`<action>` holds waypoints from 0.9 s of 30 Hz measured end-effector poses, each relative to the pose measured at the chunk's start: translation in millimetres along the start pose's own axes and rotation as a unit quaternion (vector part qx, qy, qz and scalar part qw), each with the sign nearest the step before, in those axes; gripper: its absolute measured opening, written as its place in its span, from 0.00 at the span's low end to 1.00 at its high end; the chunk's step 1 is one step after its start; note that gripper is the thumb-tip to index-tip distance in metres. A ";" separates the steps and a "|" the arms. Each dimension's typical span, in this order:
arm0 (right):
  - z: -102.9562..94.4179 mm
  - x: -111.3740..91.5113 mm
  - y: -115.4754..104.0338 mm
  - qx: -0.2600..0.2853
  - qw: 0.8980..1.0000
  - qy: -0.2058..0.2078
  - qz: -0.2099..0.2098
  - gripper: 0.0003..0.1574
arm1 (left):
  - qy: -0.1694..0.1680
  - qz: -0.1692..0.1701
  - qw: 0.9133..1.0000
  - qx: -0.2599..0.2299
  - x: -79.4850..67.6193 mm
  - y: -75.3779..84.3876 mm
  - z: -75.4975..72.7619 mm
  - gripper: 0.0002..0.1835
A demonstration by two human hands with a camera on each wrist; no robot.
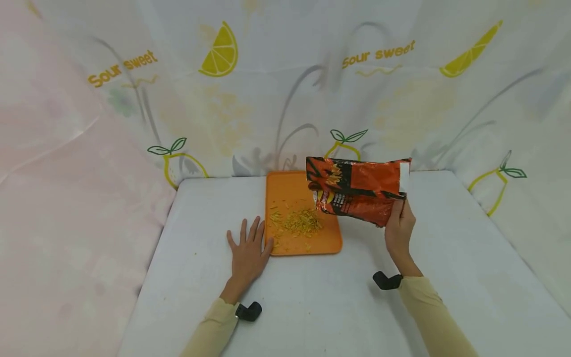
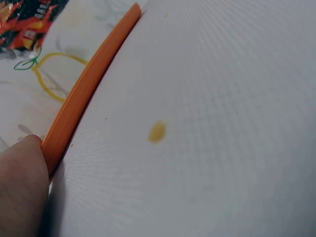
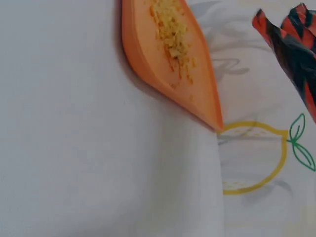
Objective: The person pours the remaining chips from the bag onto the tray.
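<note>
In the head view my right hand grips a red and black snack bag by its right end, held up over the right side of an orange tray. The bag lies sideways, its printed front facing me. Yellow broken snack sticks are heaped in the tray. My left hand rests on the white table with its fingers spread, the thumb at the tray's near left corner. The left wrist view shows that thumb right against the tray's rim. In the right wrist view only part of the bag shows.
The white table has a few crumbs on it, one a yellow bit beside the tray. A lemon-printed cloth hangs behind the table and along its sides. Each wrist wears a black camera mount.
</note>
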State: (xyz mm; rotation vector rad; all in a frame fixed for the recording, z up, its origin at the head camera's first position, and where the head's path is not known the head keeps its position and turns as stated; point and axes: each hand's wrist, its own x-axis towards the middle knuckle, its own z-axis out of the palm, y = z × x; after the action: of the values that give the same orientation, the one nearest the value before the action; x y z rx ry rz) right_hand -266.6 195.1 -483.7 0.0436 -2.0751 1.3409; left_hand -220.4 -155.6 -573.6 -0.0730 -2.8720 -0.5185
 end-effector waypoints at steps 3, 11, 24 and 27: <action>-1.6 2.2 -0.7 -0.010 1.000 -0.012 -0.023 0.21 | 0.014 0.008 1.000 0.002 -0.1 -0.1 0.2 0.34; -2.7 2.0 -1.6 -0.014 0.999 -0.010 -0.044 0.22 | 0.003 0.008 1.000 0.001 -0.4 -1.3 1.3 0.34; 0.5 1.7 -1.4 0.013 1.000 -0.028 0.005 0.26 | 0.008 0.008 1.000 -0.011 -0.1 -0.9 -0.8 0.34; 0.1 1.6 -2.3 0.031 0.999 -0.033 0.029 0.27 | 0.010 0.008 1.000 -0.014 -0.5 -0.8 -0.9 0.34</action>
State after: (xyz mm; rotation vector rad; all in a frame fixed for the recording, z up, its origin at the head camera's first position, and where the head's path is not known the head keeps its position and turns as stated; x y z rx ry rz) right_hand -267.1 194.4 -480.9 0.0560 -2.1041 1.4570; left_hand -219.8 -156.7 -573.2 -0.0960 -2.8423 -0.5541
